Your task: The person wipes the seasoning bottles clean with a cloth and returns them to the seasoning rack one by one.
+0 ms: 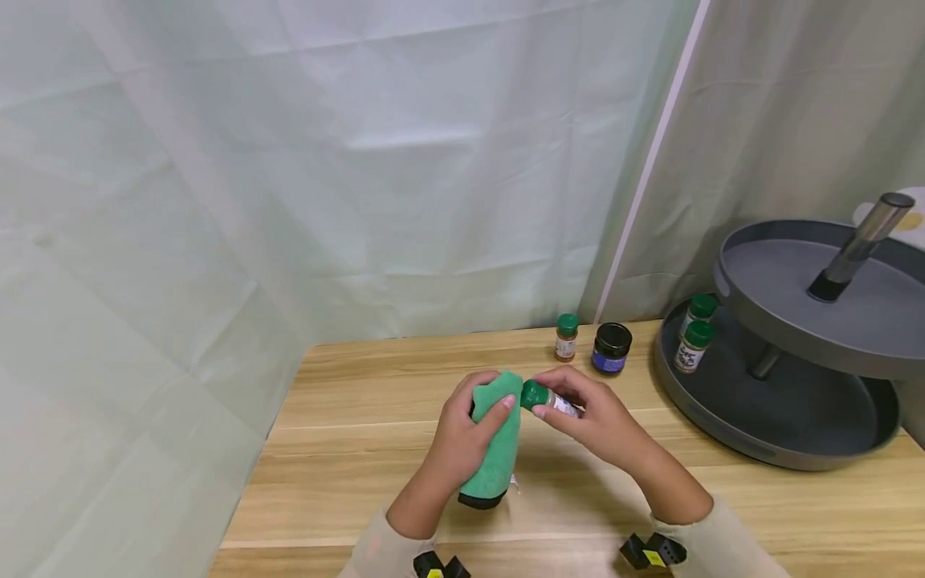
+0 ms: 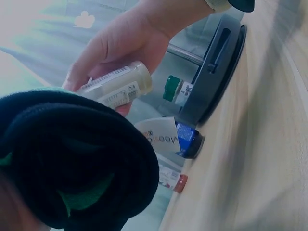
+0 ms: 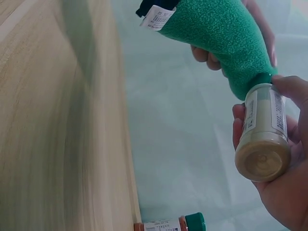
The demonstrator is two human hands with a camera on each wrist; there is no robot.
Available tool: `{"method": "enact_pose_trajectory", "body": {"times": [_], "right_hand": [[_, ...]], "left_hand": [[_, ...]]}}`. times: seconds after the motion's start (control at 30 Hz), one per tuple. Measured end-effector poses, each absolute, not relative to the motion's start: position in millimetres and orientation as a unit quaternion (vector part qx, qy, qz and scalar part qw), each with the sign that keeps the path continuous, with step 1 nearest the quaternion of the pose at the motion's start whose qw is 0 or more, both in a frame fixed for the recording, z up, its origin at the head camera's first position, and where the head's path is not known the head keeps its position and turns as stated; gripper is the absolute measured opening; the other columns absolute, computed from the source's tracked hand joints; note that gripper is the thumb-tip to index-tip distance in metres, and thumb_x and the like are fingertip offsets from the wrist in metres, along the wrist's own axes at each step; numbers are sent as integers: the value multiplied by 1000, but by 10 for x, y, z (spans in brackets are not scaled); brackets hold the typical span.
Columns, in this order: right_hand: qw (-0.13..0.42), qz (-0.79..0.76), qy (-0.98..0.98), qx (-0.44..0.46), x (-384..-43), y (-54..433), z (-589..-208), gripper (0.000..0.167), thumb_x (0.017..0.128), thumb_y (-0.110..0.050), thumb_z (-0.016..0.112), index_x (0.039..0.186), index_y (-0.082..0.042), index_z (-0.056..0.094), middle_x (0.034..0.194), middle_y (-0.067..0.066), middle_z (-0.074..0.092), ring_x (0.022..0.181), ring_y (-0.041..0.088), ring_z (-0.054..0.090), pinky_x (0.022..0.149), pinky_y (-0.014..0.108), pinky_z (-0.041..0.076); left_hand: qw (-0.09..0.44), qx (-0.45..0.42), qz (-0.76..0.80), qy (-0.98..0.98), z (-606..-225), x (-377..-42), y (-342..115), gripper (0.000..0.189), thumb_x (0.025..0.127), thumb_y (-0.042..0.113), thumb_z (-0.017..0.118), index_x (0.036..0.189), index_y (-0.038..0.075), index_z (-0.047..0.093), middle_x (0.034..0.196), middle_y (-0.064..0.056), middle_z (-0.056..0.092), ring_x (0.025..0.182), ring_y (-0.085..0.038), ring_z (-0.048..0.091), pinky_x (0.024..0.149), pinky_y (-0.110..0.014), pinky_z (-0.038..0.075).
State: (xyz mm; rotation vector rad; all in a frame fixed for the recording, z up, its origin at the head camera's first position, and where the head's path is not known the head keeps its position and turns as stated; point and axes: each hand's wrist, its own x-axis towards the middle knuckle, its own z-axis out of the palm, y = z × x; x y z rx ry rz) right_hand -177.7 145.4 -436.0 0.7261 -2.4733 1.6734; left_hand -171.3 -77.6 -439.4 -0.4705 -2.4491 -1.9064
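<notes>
Your left hand point(image 1: 462, 440) grips the bundled green cloth point(image 1: 500, 449); just to its right, your right hand point(image 1: 598, 417) holds the small jar point(image 1: 565, 406) lying crosswise, green cap point(image 1: 535, 394) leftmost, seemingly against the cloth, though fingers partly hide the contact.

Came out bright and even in the head view, with fuzzy shadows across the tabletop point(image 1: 347, 457). Went hazy in the left wrist view, blew out top-left, sank the cloth roll point(image 2: 134, 159) into murk.

left hand point(image 1: 466, 433) grips green cloth point(image 1: 500, 461); right hand point(image 1: 598, 417) holds green-capped bottle point(image 1: 545, 397), both left of two-tier tray point(image 1: 795, 341). black-lidded jar point(image 1: 612, 348) stands near the tray's left side.
</notes>
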Motion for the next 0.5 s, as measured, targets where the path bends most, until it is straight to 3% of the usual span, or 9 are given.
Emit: {"method": "enact_pose_trajectory", "body": {"times": [0.17,0.33,0.5], "right_hand": [[43,522,-818,239,-1782,1446,-4374,31,94,-25,74,123,-20,66,122,-4,70,104,7,67,90,29,57],[65,489,-832,255,-1769,1431,-4390,33,92,-24,76,123,-20,67,121,-3,71,98,7,67,80,25,57],[94,426,-858,272,-1752,1400,-4419,35,90,-27,78,123,-21,68,120,-5,72,101,7,68,80,24,57]], "left_hand": [[24,-169,-568,-805,-4375,-1680,-774,31,98,42,65,127,32,61,119,6,59,101,-16,59,82,-30,55],[43,-174,-533,-827,-4363,-1666,-767,32,97,44,66,127,32,62,116,8,58,96,-14,58,79,-28,52],[49,-166,-485,-857,-4352,-1664,-767,36,98,48,63,128,29,62,111,7,57,90,-12,55,75,-26,50]]}}
